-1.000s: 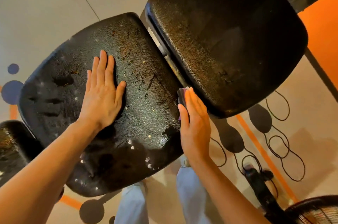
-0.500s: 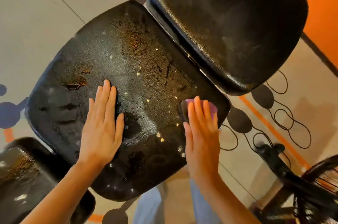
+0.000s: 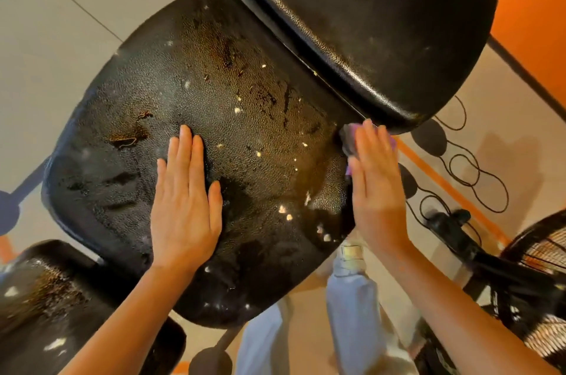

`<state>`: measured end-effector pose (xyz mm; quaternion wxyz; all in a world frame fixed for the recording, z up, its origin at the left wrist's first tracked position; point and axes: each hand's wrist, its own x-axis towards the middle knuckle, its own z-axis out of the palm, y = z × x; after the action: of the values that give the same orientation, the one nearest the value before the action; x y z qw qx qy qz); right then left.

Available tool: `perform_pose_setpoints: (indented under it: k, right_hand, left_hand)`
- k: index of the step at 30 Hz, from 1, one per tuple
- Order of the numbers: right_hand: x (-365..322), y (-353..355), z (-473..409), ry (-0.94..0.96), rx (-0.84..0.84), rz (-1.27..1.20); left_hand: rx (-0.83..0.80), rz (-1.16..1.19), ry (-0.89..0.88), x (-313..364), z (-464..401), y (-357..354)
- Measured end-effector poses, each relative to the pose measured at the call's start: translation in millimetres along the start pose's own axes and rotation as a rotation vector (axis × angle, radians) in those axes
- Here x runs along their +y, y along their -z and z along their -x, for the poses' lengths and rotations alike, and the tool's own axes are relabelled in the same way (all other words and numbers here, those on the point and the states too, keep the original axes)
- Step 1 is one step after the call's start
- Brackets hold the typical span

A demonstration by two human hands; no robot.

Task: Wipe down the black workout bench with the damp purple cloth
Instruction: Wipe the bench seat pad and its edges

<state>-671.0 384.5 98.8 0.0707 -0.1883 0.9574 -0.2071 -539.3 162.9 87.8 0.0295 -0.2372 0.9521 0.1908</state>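
Observation:
The black workout bench fills the middle of the view, its worn seat pad cracked and speckled with pale flecks. A second pad rises at the upper right, and a third pad sits at the lower left. My left hand lies flat and open on the seat pad. My right hand presses the purple cloth against the seat pad's right edge, just below the upper pad. Most of the cloth is hidden under my fingers.
A black fan with a wire guard stands at the lower right, and its thin cord loops over the floor. An orange wall runs along the right. My legs in light trousers stand under the bench.
My right hand slid the cloth from the top of the seat pad to its right edge, close under the upper pad. My left hand stayed flat on the pad. The camera shifted.

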Motion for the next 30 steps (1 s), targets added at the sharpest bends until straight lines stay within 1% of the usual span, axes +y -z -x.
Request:
perform_pose_setpoints:
  k: [1, 2, 3, 4, 5, 6, 7, 8, 10, 11, 12, 13, 14, 16, 17, 18, 19, 21, 22, 23, 24, 26, 27, 28, 29, 30]
  right_hand:
    - [-6, -1, -10, -0.109, 0.059, -0.039]
    - [-17, -6, -6, -0.171, 0.109, -0.021]
    - [-31, -13, 11, -0.168, 0.105, 0.004]
    - [-44, -16, 34, -0.092, 0.062, 0.050]
    - [-52, -15, 55, 0.013, -0.016, 0.093]
    - [-49, -12, 64, 0.112, -0.080, 0.135]
    - [-39, -9, 57, 0.182, -0.102, 0.146]
    - [-31, -7, 39, 0.171, -0.069, 0.149]
    - [-31, -6, -12, -0.016, 0.037, 0.137]
    - [-39, -9, -30, -0.095, 0.055, 0.160]
    - [-51, -15, -30, -0.127, 0.064, 0.212]
    - [-63, -22, -16, -0.113, 0.063, 0.226]
    - [-72, -27, 6, -0.041, 0.036, 0.212]
    - [-78, -28, 46, 0.142, -0.074, 0.212]
    - [-70, -25, 43, 0.210, -0.112, 0.237]
    - [-61, -23, 26, 0.212, -0.120, 0.275]
    - [-55, -22, 1, 0.145, -0.103, 0.296]
    - [-57, -21, -47, -0.084, -0.026, 0.240]
    - [-65, -23, -50, -0.136, -0.007, 0.218]
    - [-74, -29, -39, -0.126, 0.015, 0.228]
    - [-83, -34, -15, -0.040, -0.004, 0.250]
    - [-90, -36, 35, 0.214, -0.118, 0.277]
    - [-79, -35, 37, 0.309, -0.148, 0.261]
    - [-67, -34, 24, 0.340, -0.149, 0.252]
    - [-61, -32, 0, 0.274, -0.128, 0.240]
    - [-59, -30, -29, 0.131, -0.082, 0.207]
  left_hand:
    - [0.004, 0.002, -0.002, 0, -1, 0]
    - [0.002, 0.003, -0.007, 0, -1, -1]
    - [0.004, 0.008, -0.012, -1, 0, -1]
    - [0.009, 0.014, -0.014, -2, 0, -1]
    - [0.015, 0.021, -0.019, -2, 0, 0]
    - [0.019, 0.028, -0.025, -2, 0, 0]
    - [0.020, 0.035, -0.030, -1, 1, 0]
    - [0.021, 0.044, -0.032, -2, 1, 0]
    - [0.036, 0.056, -0.031, -2, 1, -1]
    - [0.042, 0.053, -0.033, -2, 1, -1]
    - [0.041, 0.046, -0.037, -2, 1, -1]
    - [0.039, 0.044, -0.039, -2, 1, -1]
    - [0.040, 0.046, -0.040, -2, 1, -1]
    - [0.036, 0.047, -0.038, -2, 0, 0]
    - [0.031, 0.046, -0.035, -2, 0, 0]
    - [0.030, 0.046, -0.031, -2, 0, 0]
    - [0.031, 0.047, -0.030, -2, 0, 0]
    - [0.031, 0.045, -0.027, -1, 0, 0]
    - [0.030, 0.041, -0.030, -1, 0, 0]
    - [0.031, 0.041, -0.029, -1, 0, -1]
    - [0.034, 0.047, -0.030, -2, 0, -1]
    - [0.026, 0.053, -0.023, -2, -1, -1]
    - [0.021, 0.053, -0.021, -2, -1, -1]
    - [0.019, 0.053, -0.020, -2, 0, -1]
    - [0.021, 0.058, -0.020, -2, 0, -1]
    - [0.028, 0.067, -0.020, -2, 0, -1]
